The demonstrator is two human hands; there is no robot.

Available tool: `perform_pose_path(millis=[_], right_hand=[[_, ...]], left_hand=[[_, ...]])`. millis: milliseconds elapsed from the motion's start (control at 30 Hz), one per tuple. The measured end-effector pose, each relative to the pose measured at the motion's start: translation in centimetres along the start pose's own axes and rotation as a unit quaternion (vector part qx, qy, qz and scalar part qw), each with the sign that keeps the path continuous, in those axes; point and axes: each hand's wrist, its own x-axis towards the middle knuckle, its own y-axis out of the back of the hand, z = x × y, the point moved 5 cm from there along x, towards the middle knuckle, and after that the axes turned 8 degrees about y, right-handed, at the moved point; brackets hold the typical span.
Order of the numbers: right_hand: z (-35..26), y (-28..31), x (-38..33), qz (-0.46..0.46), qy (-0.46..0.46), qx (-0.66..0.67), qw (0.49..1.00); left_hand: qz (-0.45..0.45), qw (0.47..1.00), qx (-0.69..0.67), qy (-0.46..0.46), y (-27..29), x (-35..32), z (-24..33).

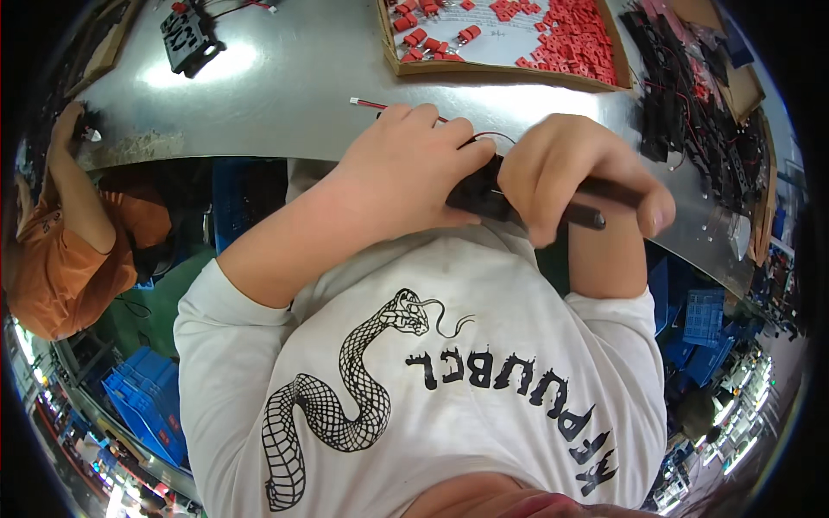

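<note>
My left hand point(406, 168) is closed around a small black part point(473, 195) with a thin red and black wire point(373, 105) running out over the metal table point(302, 95). My right hand point(574, 177) grips a dark, rod-like tool point(604, 192) whose end meets the black part between both hands. Both hands are held just above the table's near edge, close to my chest. The tool's tip is hidden by my fingers.
A shallow cardboard tray point(501, 67) with several small red parts lies at the back. A pile of black parts with wires point(691, 104) sits to the right. Another black part point(188, 39) lies at the back left. A person in an orange shirt point(60, 233) works at the left.
</note>
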Motion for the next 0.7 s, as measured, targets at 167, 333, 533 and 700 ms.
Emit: perform_pose_path(millis=[167,333,533,700], right_hand=[[-1.7,-1.0,-4.2,0.272,0.218,-0.194,0.917],[-1.0,-1.3,-5.9,0.366,0.262,-0.193,0.872],[-0.8,-0.7,-5.9,0.391,0.251,-0.172,0.869],[-0.7,-1.4,-5.5,0.306,0.272,-0.128,0.903]], left_hand=[[0.075,0.996,0.032,0.031,-0.1,-0.7,0.1],[0.088,0.995,0.035,0.040,-0.1,-0.5,0.2],[0.085,0.995,0.042,0.043,-0.3,-0.5,0.1],[0.080,0.995,0.036,0.035,-0.2,-0.6,0.5]])
